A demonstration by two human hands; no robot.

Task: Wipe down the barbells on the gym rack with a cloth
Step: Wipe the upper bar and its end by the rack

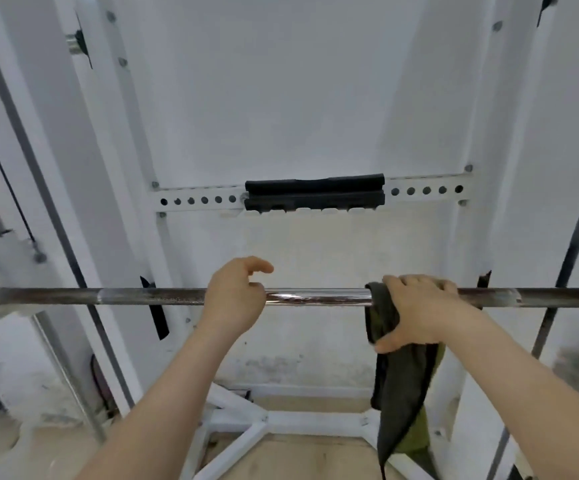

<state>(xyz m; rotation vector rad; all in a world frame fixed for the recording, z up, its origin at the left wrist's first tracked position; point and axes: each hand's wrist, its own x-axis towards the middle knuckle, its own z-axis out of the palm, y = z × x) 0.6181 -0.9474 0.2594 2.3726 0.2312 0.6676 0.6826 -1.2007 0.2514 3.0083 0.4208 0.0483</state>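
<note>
1. One long steel barbell (315, 296), polished at centre and dull toward its ends, runs 9 to 3 o'clock across the white metal rack (191, 199).
2. Right hand (419, 311), 3 o'clock side: fingers together over the bar, thumb under, clamping a dark olive cloth (402, 382) whose tail hangs toward 6.
3. Left hand (236, 299) rests against the bar; fingers loosely curled, index lifted, not gripping.
</note>
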